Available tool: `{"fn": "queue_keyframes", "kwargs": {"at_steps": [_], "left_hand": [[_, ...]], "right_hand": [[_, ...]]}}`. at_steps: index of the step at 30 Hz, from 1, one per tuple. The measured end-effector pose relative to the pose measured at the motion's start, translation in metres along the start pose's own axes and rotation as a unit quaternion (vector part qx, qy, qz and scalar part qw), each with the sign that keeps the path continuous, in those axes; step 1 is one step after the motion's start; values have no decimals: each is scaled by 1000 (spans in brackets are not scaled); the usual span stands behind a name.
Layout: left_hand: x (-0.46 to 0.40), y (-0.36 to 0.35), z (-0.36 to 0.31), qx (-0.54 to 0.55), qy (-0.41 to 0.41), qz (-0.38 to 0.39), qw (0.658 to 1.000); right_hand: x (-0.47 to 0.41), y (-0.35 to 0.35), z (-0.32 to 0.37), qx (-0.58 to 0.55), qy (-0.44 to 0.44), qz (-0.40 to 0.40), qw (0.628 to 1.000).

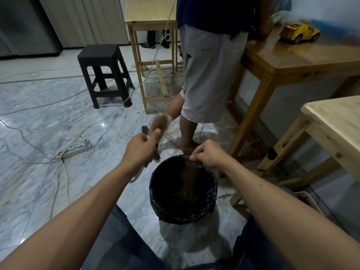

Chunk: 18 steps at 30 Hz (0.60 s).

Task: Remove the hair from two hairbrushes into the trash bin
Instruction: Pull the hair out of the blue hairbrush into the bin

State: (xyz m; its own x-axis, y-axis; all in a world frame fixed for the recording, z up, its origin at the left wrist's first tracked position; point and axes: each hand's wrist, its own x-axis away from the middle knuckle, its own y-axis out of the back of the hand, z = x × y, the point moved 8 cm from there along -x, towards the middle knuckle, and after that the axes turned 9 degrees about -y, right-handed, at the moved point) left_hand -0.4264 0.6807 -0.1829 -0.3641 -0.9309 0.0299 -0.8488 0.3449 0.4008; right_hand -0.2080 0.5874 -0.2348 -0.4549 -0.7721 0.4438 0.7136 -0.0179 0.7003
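The trash bin [183,189] stands on the marble floor [48,117] between the person's knees; it is lined with a black bag, and inside it lie loose brown strands of hair [187,184]. The right hand [209,153] is just above the far rim, its fingertips pinched narrow on a thin tuft that hangs down into the bin. The left hand [140,151] is closed around the hairbrushes [153,141] to the left of the bin, and the upper brush head is covered with a brown hair clump [160,122].

Dim indoor light, floor glare, blurred wide-angle edges
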Motion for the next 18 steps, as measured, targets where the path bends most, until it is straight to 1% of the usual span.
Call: {"fn": "queue_keyframes", "kwargs": {"at_steps": [1,2,3,5,6,8,9,10,12,13,16,18], "left_hand": [[-3,5,-1,30,9,-32,999],[-7,10,-4,37,11,-53,998],[-10,14,-7,18,6,-54,998],[-14,16,-15,-28,-10,-24,999],[-14,14,-18,-40,-17,-3,999],[-9,5,-20,-58,-27,49,997],[-7,-2,-20,-71,-34,78,994],[-5,-8,-19,-88,-42,105,990],[-1,-18,-17,-126,-51,150,979],[1,-21,-16,-146,-57,163,974],[4,-26,-15,-187,-82,165,965],[4,-24,-16,-172,-78,147,971]], "right_hand": [[0,-4,-4,41,-12,0,999],[-2,-7,-9,62,-23,-2,998],[-2,-8,-13,61,-31,-3,998],[-2,-8,-14,52,-28,-2,998],[0,-8,-10,61,-19,13,998],[-1,-13,4,57,3,72,996],[-1,-15,11,20,11,98,995],[-1,-13,19,-41,18,114,992],[-4,-6,31,-155,32,118,980],[-4,-4,35,-191,40,117,974],[-3,-4,40,-232,58,106,965],[-8,-5,34,-251,58,78,963]]}}
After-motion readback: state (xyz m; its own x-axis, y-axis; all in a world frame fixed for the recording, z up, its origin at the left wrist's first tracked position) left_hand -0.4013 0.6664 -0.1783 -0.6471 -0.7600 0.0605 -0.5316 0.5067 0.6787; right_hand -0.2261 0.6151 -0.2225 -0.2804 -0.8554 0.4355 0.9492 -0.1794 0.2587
